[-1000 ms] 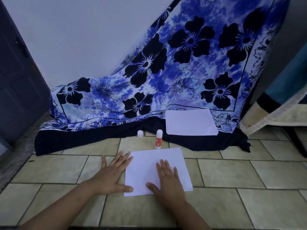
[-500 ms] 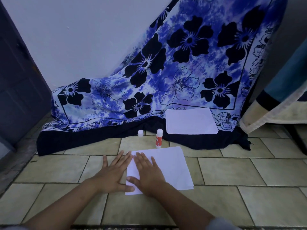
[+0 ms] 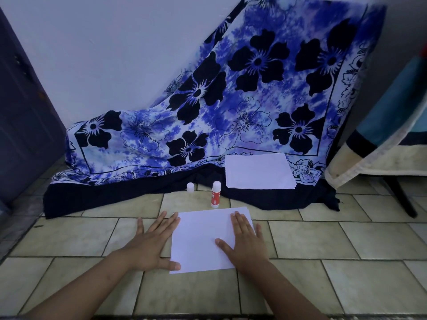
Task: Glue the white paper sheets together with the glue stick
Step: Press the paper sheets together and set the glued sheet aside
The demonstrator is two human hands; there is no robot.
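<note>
The white paper sheets point(image 3: 203, 239) lie flat on the tiled floor point(image 3: 323, 241), near centre, as a smooth rectangle turned slightly out of line with the grout joints. At the far right corner a second paper edge shows, slightly offset.

The left hand point(image 3: 150, 245) is flat, fingers straight and spread. Its palm rests on the tile just beside the left edge of the sheets. The thumb tip presses the near left corner and the fingertips reach the far left corner. It grips nothing.

The right hand point(image 3: 245, 243) is flat on the right part of the sheets, fingers straight and close together, thumb extended leftward across the paper. It presses down and grips nothing.

The glue stick point(image 3: 216, 195), a cylinder with a red label and white top, stands upright on the floor just beyond the far edge of the sheets. A small white cap point(image 3: 190, 187) stands to its left, apart from it.

A stack of white paper point(image 3: 258, 172) rests on the lower border of a draped blue floral cloth point(image 3: 231, 100), far right of the glue stick. The tiles are beige, glossy and rectangular with dark grout.
</note>
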